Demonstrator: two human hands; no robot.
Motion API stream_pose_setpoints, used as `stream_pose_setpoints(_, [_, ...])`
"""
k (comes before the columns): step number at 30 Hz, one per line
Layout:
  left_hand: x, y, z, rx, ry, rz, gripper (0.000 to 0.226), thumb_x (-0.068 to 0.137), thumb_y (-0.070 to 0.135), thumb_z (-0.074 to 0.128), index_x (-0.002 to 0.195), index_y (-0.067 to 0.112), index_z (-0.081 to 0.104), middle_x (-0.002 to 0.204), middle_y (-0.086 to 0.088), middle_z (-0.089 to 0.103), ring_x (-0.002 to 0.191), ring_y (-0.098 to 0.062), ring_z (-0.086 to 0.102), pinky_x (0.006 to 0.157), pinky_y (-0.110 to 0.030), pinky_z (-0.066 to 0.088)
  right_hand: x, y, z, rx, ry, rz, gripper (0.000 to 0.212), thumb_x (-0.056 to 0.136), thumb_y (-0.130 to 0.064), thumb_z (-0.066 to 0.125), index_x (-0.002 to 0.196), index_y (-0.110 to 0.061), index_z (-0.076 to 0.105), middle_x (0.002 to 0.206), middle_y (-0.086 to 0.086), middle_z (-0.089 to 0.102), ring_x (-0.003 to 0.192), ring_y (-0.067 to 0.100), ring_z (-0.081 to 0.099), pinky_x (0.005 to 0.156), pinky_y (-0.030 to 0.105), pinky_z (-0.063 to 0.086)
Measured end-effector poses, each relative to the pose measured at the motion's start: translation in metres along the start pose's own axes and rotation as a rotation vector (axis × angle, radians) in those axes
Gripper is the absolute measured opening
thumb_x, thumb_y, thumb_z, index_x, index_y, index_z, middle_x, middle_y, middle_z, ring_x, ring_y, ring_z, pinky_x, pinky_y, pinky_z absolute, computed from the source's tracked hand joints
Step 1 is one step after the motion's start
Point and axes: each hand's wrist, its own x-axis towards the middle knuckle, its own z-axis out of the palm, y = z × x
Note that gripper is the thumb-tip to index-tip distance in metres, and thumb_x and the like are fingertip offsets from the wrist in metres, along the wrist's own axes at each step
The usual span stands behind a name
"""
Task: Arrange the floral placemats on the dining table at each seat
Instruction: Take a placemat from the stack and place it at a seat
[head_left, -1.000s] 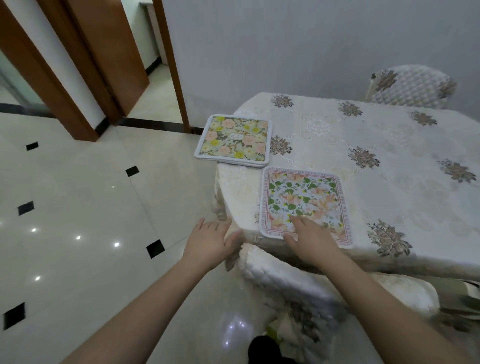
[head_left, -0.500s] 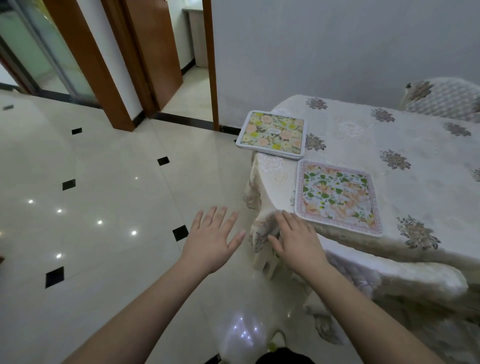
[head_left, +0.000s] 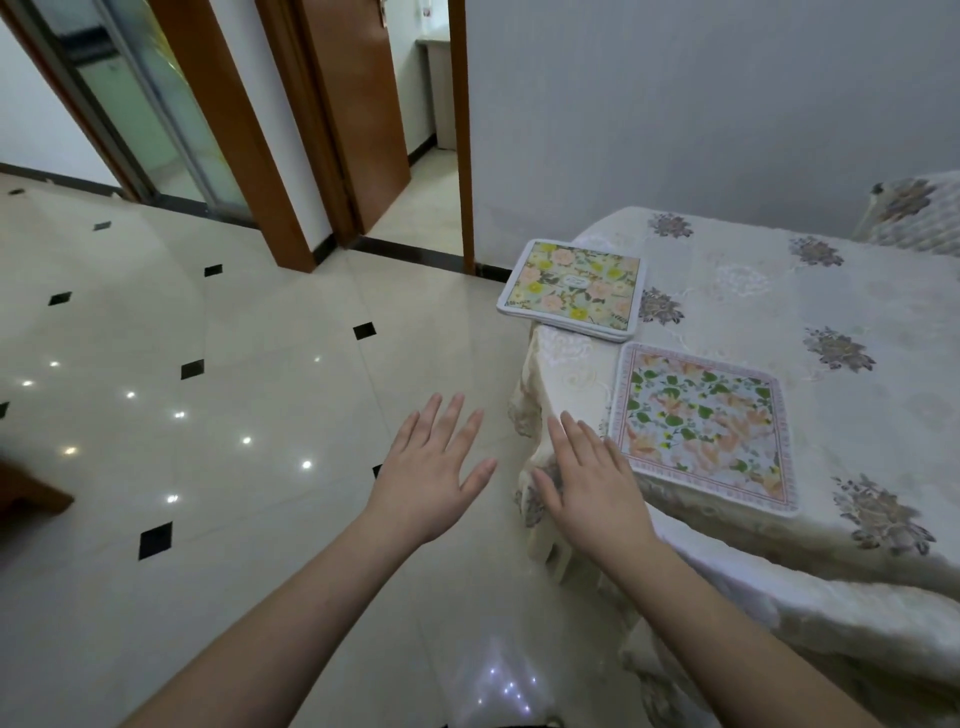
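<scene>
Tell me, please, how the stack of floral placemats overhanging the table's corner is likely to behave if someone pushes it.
The stack of placemats probably stays stiff: its overhanging part lies flat without drooping. It may slide easily on the smooth tablecloth. Pushed toward the floor, it could tip off, since one corner already hangs past the edge.

Both forearms are bare to the frame's edge at six o'clock, and the left hand (head_left: 434, 470) and right hand (head_left: 592, 480) wear no rings or watch.

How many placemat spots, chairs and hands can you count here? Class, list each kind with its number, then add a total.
Placemat spots: 2, a single mat and a stack whose count is unclear
Chairs: 2, near, far
Hands: 2, left hand, right hand
Total: 6
</scene>
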Motion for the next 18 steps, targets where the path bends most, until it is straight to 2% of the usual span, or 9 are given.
stream_pose_setpoints(4, [0.008, 0.003, 0.002, -0.018, -0.025, -0.047, 0.109, 0.064, 0.075, -0.038, 0.159, 0.032, -0.006, 0.167, 0.006, -0.012, 0.153, -0.017, -0.015, 0.123, -0.037, -0.008, 0.013, 0.005, 0.001, -0.022, -0.007, -0.045, 0.069, 0.094, -0.053, 0.021, 0.153, -0.018, 0.029, 0.159, 0.005, 0.031, 0.145, 0.025, 0.031, 0.117, 0.044, 0.021])
stream_pose_setpoints(7, [0.011, -0.002, 0.003, -0.013, -0.01, -0.074, 0.108, 0.066, 0.075, -0.038, 0.159, 0.033, -0.004, 0.168, 0.006, -0.008, 0.154, -0.017, -0.012, 0.122, -0.038, -0.01, 0.026, 0.001, 0.004, -0.068, 0.001, -0.077, 0.066, 0.095, -0.051, 0.026, 0.151, -0.017, 0.035, 0.156, 0.007, 0.036, 0.143, 0.025, 0.035, 0.117, 0.044, 0.021])
stream_pose_setpoints(10, [0.015, -0.015, 0.002, 0.022, -0.011, -0.082, 0.096, 0.077, 0.073, -0.028, 0.159, 0.031, -0.002, 0.168, 0.005, -0.006, 0.154, -0.019, -0.013, 0.12, -0.039, -0.015, 0.042, -0.012, 0.009, -0.091, 0.024, -0.13, 0.064, 0.094, -0.049, 0.031, 0.147, -0.014, 0.044, 0.15, 0.01, 0.045, 0.14, 0.029, 0.04, 0.116, 0.045, 0.016])
stream_pose_setpoints(13, [0.022, -0.036, 0.001, 0.031, -0.01, -0.107, 0.086, 0.083, 0.067, -0.016, 0.159, 0.031, -0.003, 0.168, 0.004, -0.008, 0.153, -0.02, -0.016, 0.119, -0.039, -0.017, 0.06, -0.03, 0.013, -0.112, 0.064, -0.174, 0.064, 0.094, -0.049, 0.033, 0.146, -0.012, 0.044, 0.149, 0.011, 0.046, 0.14, 0.032, 0.039, 0.118, 0.048, 0.015])
stream_pose_setpoints(18, [0.038, -0.092, 0.0, -0.007, 0.039, -0.115, 0.084, 0.085, 0.066, -0.011, 0.159, 0.029, -0.001, 0.168, 0.003, -0.004, 0.154, -0.019, -0.013, 0.121, -0.035, -0.015, 0.104, -0.075, 0.028, -0.126, 0.082, -0.199, 0.064, 0.094, -0.048, 0.033, 0.145, -0.01, 0.044, 0.147, 0.013, 0.047, 0.138, 0.033, 0.041, 0.114, 0.052, 0.025])
